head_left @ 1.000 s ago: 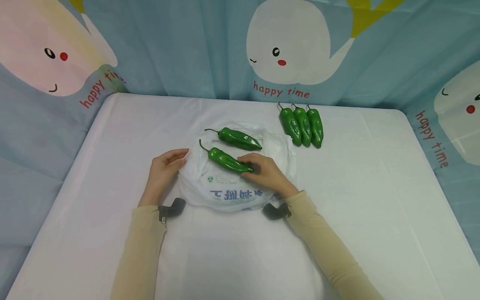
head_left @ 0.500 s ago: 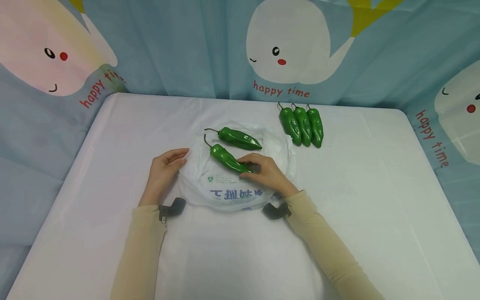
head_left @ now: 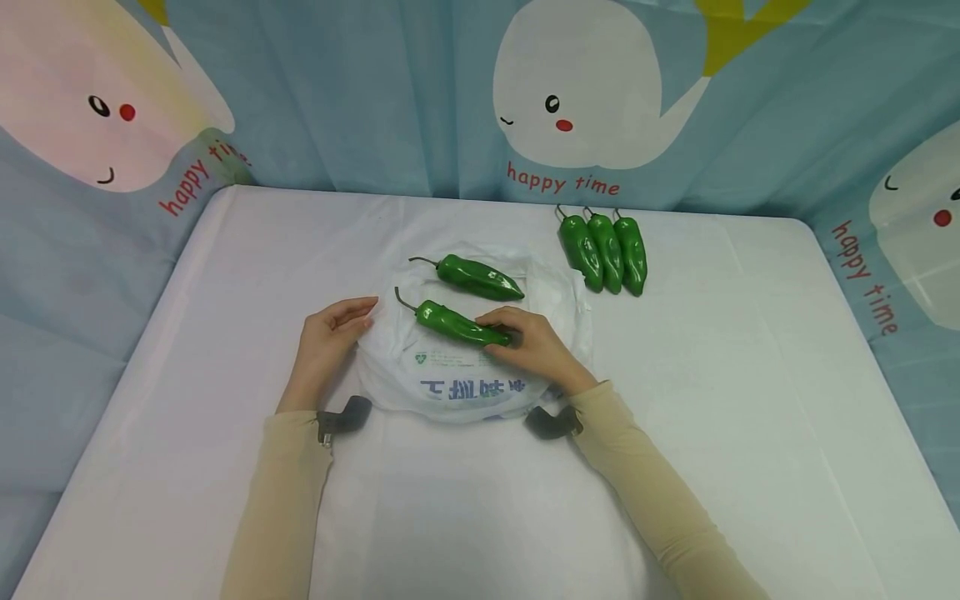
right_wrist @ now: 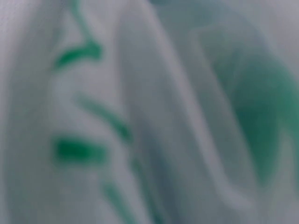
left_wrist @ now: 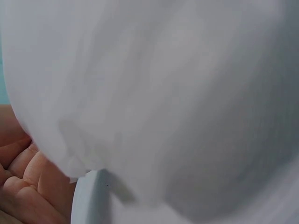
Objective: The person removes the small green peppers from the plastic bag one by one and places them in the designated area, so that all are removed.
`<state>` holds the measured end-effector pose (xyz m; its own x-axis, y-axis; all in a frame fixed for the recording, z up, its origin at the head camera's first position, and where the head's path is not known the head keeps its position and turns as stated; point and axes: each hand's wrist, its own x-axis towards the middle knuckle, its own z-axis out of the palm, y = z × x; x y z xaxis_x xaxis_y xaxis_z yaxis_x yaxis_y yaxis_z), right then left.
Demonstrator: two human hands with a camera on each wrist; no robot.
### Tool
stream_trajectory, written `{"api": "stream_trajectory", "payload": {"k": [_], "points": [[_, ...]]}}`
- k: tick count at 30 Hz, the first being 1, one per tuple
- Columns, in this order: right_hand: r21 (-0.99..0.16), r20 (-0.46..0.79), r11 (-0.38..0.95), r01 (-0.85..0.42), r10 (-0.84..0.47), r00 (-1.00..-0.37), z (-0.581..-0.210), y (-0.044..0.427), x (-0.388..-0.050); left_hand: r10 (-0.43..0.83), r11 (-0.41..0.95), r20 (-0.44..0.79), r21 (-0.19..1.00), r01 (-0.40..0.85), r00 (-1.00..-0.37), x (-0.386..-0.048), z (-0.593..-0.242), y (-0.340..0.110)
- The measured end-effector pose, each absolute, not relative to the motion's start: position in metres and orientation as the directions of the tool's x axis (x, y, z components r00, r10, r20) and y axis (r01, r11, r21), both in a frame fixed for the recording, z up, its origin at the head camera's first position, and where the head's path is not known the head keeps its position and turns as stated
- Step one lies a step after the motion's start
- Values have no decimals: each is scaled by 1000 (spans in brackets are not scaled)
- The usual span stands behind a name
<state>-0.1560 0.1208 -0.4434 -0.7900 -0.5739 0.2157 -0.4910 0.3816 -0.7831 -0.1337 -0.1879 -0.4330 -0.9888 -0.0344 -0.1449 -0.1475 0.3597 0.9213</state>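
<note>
In the head view a white plastic bag with blue and green print lies mid-table. My left hand holds its left edge between thumb and fingers; bag film fills most of the left wrist view, with part of the palm at lower left. My right hand pinches a green pepper near its tip, over the bag, its stem pointing left. Behind it a second green pepper lies on the bag. The right wrist view is blurred, with green marks on the bag.
Three green peppers lie side by side at the back of the white table, just beyond the bag's right rear edge. A blue curtain with whale prints hangs along the back and sides.
The stem end of the pepper in my right hand swings up and right, then back down and left. My left hand, the bag and the other peppers stay put.
</note>
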Motion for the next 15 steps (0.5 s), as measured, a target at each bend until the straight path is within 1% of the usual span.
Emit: {"api": "stream_trajectory", "payload": {"k": [10, 15], "points": [[-800, 226, 351, -487, -575, -786, -442, 121, -155, -34, 359, -150, 921, -152, -988, -134, -433, -188], [-816, 225, 338, -469, -562, -796, -444, 120, -156, -35, 355, -145, 923, -148, -989, -134, -433, -188]]}}
